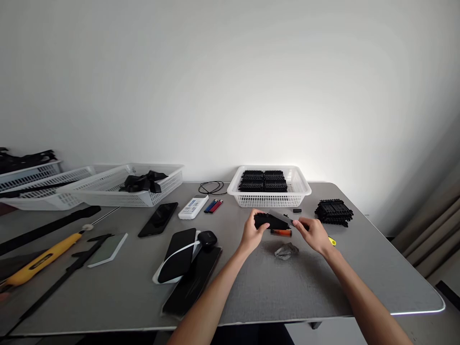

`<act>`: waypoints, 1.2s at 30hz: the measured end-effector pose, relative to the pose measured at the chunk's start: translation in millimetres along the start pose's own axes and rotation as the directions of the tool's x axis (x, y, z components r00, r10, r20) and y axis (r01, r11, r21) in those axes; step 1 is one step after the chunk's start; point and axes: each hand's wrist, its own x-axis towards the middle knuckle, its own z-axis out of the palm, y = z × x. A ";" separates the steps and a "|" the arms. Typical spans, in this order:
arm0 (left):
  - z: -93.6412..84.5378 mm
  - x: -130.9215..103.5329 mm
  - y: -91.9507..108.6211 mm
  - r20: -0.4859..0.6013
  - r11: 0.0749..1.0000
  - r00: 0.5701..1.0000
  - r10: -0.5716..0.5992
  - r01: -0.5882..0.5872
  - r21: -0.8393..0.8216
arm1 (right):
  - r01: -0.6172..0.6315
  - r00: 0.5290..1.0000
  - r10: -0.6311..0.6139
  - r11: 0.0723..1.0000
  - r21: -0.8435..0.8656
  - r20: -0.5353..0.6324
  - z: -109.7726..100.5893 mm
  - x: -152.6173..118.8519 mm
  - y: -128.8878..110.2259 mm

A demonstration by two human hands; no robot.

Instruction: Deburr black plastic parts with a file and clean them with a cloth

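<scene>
My left hand (253, 232) is closed on a black ribbed plastic piece (271, 222), raised over the table. My right hand (312, 234) grips a knife, whose flat grey blade (282, 217) lies along the top of that piece. A yellow end (332, 241) shows behind my right hand, in line with the blade; the grip between is hidden by the fingers. Just under the black piece lies an orange stick-like object (281, 233). Nearer to me is a crumpled grey rag (286, 251).
Behind my hands stands a white basket (269, 199) of similar black pieces. More black pieces are stacked (333, 212) at right. Leftward lie lighters (216, 206), a white device (193, 207), phones (158, 220), a yellow-handled tool (43, 261) and further baskets (163, 190).
</scene>
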 end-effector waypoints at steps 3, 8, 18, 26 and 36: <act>-1.1 -2.0 4.9 0.046 0.998 0.998 0.035 -0.038 0.044 | 0.009 0.999 -0.005 0.995 -0.104 0.045 -0.6 -2.1 -2.1; -2.5 -4.5 13.9 0.125 0.993 0.990 0.066 -0.077 0.092 | 0.017 0.997 -0.003 0.981 -0.193 0.074 -0.7 -4.0 -4.6; -9.3 -0.4 17.1 0.148 0.990 0.987 0.063 -0.080 0.113 | -0.007 0.995 0.024 0.986 -0.170 0.100 -5.6 -0.8 3.2; -8.4 -0.9 15.6 0.151 0.993 0.987 0.054 -0.069 0.096 | -0.013 0.993 0.031 0.989 -0.147 0.114 -4.7 -0.9 1.9; -11.2 1.6 10.9 0.099 0.999 0.994 0.040 -0.043 0.031 | -0.002 0.993 0.012 0.996 -0.087 0.118 -7.3 -0.1 6.7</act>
